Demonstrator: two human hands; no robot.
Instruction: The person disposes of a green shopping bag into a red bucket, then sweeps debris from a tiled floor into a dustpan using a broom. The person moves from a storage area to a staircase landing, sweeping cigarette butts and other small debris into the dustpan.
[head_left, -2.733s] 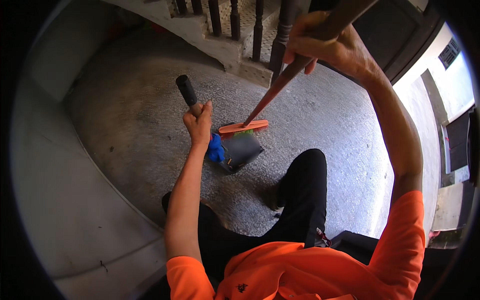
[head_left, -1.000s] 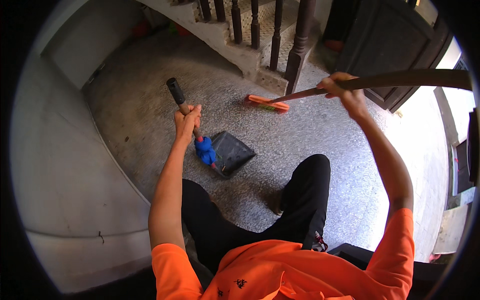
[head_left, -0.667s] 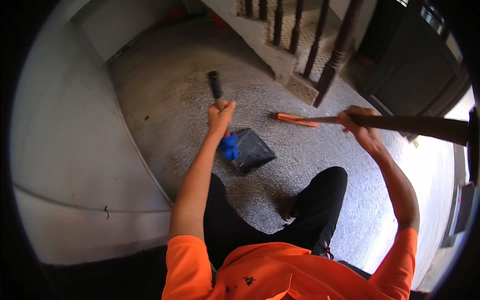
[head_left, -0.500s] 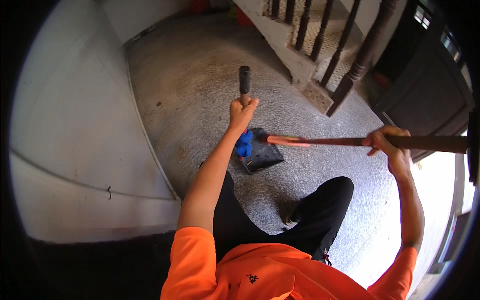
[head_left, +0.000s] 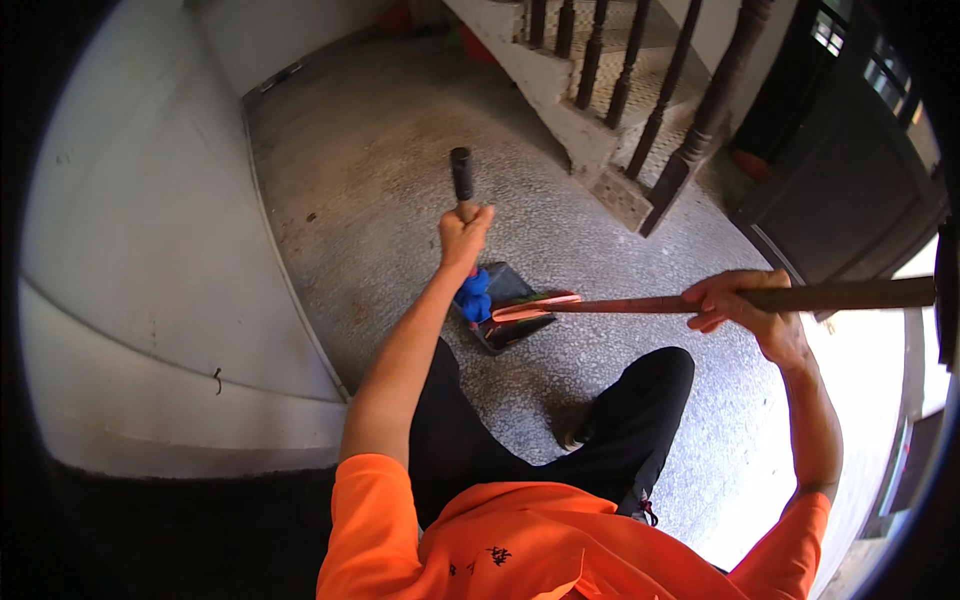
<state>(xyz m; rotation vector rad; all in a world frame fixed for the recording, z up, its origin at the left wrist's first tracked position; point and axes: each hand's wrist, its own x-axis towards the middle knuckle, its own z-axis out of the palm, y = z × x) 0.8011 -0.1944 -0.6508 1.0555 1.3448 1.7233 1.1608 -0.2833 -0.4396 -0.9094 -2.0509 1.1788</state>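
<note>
My left hand point(head_left: 463, 238) is wrapped round the upright handle of a long-handled dustpan point(head_left: 515, 285); the handle's black grip sticks out above my fist. The dark pan rests on the floor, with a bunched blue piece point(head_left: 473, 296) at the base of its handle. In my right hand point(head_left: 745, 305) is the long brown handle of a broom point(head_left: 620, 306), held nearly level from the right. Its pinkish-orange head lies over the pan's right part. Something greenish shows beside the head, too small to make out.
A pale wall point(head_left: 170, 250) runs along the left. Ahead to the right rises a staircase point(head_left: 590, 150) with dark wooden balusters. At the right stands a dark door point(head_left: 840, 190). The speckled floor point(head_left: 380, 200) has a small dark spot near the wall.
The broom head has moved left, from the pan's right edge to over the pan. My right hand has shifted a little left and down. My left hand and the dustpan appear slightly further left.
</note>
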